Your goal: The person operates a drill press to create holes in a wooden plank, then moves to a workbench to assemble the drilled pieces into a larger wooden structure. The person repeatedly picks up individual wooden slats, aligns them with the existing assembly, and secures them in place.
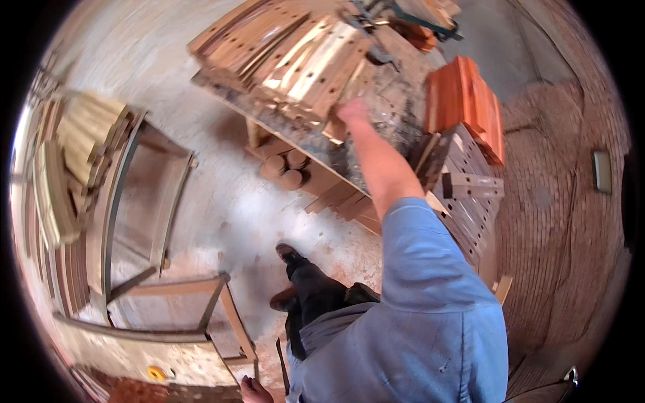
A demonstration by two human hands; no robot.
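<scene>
My right arm reaches forward over the workbench (396, 127). My right hand (353, 111), blurred, is closed at the near end of a wooden slat (334, 127), at the right end of a row of slats. These slats (302, 60) lie side by side, brown and pale, many with dark square holes. Low at the bottom edge, my left hand (255, 391) is partly cut off by the picture, its visible fingers curled. A thin dark line runs up from it toward a wooden frame (238, 319); whether the hand holds anything is unclear.
Orange-red boards (457, 97) are stacked at the bench's right, beside holed dark slats (470, 195). Round wooden blocks (290, 179) sit below the benchtop. Pale timber (87, 141) is piled at left near a metal frame (121, 201). A yellow tape roll (156, 373) lies lower left.
</scene>
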